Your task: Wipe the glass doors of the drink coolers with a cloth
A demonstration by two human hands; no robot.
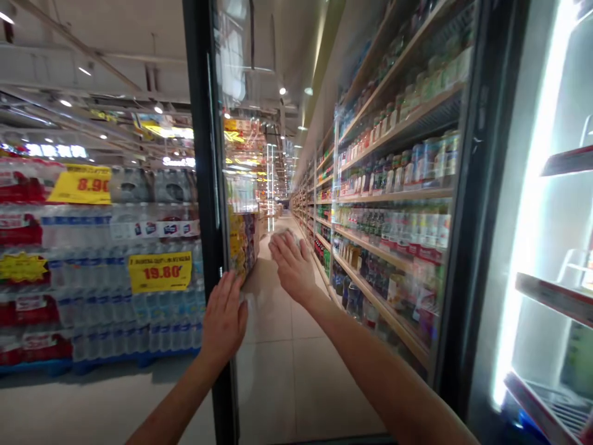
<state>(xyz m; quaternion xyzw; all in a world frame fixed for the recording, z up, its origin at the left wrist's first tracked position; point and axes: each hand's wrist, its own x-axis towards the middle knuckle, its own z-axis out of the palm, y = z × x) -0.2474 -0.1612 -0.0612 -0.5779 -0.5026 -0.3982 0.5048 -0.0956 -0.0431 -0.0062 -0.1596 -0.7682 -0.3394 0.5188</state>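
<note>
A tall glass door (269, 371) with a black frame (204, 154) stands swung out in front of me. My left hand (225, 318) lies along the frame's left side, its fingers stretched out and close together, tips on the black edge and glass. Against the middle of the pane is my right hand (294, 266), fingers bent forward. Beneath and beyond its fingertips shows a blurred greyish-pale patch (290, 233); whether this is a thin cloth or a reflection I cannot tell. Both forearms reach up from the bottom edge.
Lit cooler shelves (556, 290) stand at the right. Through or in the glass appear long shelves (393, 198) of bottles and cans along an aisle. At left, shrink-wrapped bottle packs (92, 272) are stacked on a blue pallet (83, 366), with yellow price signs (160, 272).
</note>
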